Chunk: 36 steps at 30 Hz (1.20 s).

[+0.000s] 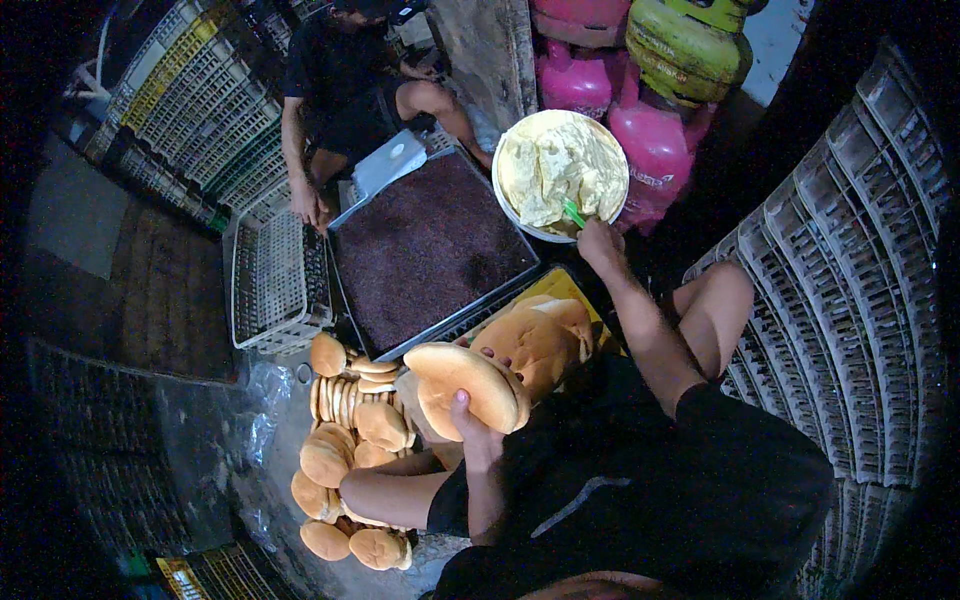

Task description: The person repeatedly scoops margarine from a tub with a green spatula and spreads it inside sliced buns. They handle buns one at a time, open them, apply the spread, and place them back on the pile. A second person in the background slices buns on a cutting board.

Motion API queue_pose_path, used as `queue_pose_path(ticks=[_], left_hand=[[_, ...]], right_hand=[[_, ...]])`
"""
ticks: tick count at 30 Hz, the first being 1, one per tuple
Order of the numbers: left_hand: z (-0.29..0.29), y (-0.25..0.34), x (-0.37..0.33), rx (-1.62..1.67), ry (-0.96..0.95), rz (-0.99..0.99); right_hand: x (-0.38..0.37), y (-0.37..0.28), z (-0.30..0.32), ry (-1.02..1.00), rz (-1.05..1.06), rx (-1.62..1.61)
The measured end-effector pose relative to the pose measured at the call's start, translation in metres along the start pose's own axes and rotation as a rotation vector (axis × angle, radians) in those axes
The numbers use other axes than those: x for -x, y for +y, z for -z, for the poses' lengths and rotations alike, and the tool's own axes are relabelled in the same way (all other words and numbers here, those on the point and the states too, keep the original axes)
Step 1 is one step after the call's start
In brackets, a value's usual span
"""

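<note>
My left hand (478, 430) grips a large round, flat bun (448, 385), thumb on its near face and fingertips showing behind it. The bun looks split into layers. My right hand (600, 243) is closed round a green-handled utensil (573, 212) at the near edge of a white tub (501, 190). Pale yellow cream (558, 160) fills that tub and hides the utensil's lower end. Beyond the held bun, more big buns (545, 345) lie in a yellow crate (552, 288). A shallow metal tray (455, 318) of dark brown sprinkles (430, 250) sits left of the tub.
Several buns (328, 455) are stacked on the floor at my left. A co-worker (340, 90) sits beyond the tray, one hand near a white plastic crate (280, 270). Pink and green gas cylinders (650, 150) stand behind the tub. Stacked crates (820, 260) line the right.
</note>
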<state>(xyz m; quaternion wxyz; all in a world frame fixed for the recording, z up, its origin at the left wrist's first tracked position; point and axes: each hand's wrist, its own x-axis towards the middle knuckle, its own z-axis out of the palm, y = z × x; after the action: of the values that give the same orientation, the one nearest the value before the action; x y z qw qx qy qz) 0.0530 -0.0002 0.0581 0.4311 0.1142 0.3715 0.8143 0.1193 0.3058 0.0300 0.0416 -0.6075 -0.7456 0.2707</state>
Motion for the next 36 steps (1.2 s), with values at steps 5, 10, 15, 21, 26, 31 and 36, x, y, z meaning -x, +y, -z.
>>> queue_pose_path(ticks=[5, 10, 15, 21, 26, 31, 36], left_hand=[[-0.016, 0.008, 0.001, 0.164, 0.010, -0.062], [-0.035, 0.020, 0.001, 0.079, 0.085, -0.077], [-0.037, 0.021, 0.002, 0.037, 0.181, -0.080], [-0.023, 0.016, 0.003, 0.249, 0.027, -0.139], [-0.011, 0.016, 0.004, 0.213, 0.036, -0.263], [-0.006, 0.031, -0.016, 0.223, 0.264, -0.279], [-0.005, 0.069, -0.047, 0.353, 0.082, -0.282]], right_hand=[[0.006, 0.013, -0.001, 0.065, 0.120, -0.031], [0.029, 0.016, -0.007, 0.251, 0.155, -0.182], [0.013, 0.005, -0.020, 0.365, 0.152, -0.236], [-0.034, 0.002, -0.058, 0.417, 0.182, -0.412], [-0.080, 0.015, -0.094, 0.658, 0.403, -0.559], [-0.027, 0.006, -0.061, 0.114, 0.287, -1.065], [0.104, -0.042, 0.001, -0.311, 0.449, -1.081]])
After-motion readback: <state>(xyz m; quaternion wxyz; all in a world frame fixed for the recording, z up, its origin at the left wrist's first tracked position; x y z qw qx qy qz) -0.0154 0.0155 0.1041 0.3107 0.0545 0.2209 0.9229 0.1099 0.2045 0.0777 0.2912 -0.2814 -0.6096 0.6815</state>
